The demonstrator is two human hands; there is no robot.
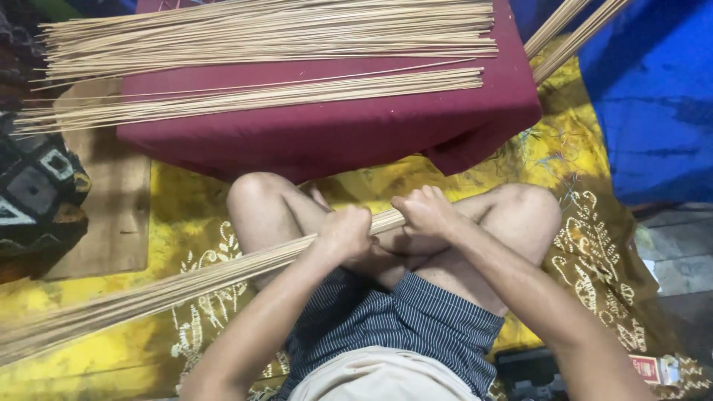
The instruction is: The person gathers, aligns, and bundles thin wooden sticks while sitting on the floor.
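I sit cross-legged on a yellow patterned cloth [564,160]. Both my hands grip one bundle of thin pale sticks [148,293] that runs from the lower left up across my lap. My left hand [345,232] is closed around it near its middle. My right hand [425,210] is closed around the same bundle a little further up to the right. In front of my knees, two flat layers of the same sticks [267,37] lie across a low stand covered in maroon cloth [334,137].
More sticks [568,33] lean in at the upper right. A blue tarp [653,96] covers the right side. A wooden board [111,215] and a dark patterned fabric [37,186] lie at the left. A small red box [645,367] sits at the lower right.
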